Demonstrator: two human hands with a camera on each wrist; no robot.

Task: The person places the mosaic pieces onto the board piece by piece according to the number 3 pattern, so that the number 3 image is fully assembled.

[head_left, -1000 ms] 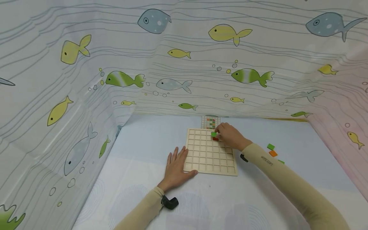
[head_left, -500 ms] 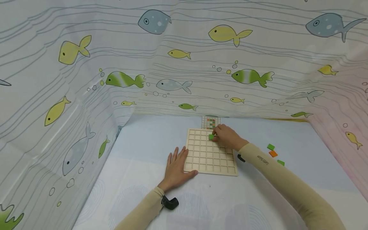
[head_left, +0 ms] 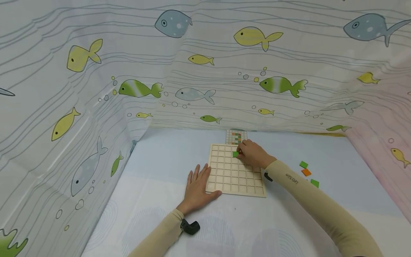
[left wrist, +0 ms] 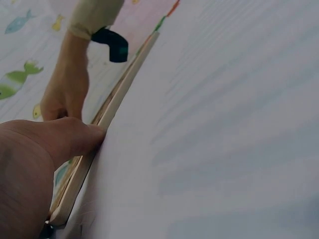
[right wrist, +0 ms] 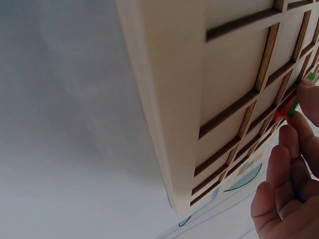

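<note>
A pale wooden grid board [head_left: 236, 175] lies on the table with square cells. My left hand [head_left: 197, 189] rests at its left front corner, fingers spread along the left edge and thumb on the front edge. Over the upper part of the board, my right hand [head_left: 253, 154] pinches a green square tile [head_left: 235, 154] between thumb and finger. Beside that tile, a red tile [right wrist: 284, 108] shows in the right wrist view; the hand mostly covers it in the head view. Whether the green tile sits fully in a cell, I cannot tell.
Behind the board lies a small pattern card [head_left: 236, 136] with coloured squares. To the right are loose tiles: a green tile [head_left: 303, 164], an orange tile [head_left: 306, 172] and another green tile [head_left: 315, 183]. A fish-printed sheet [head_left: 221, 75] surrounds the table [head_left: 160, 150].
My right hand has moved slightly left and down with the green tile, from above the red tile to the cell area left of it. My left hand has stayed in place.
</note>
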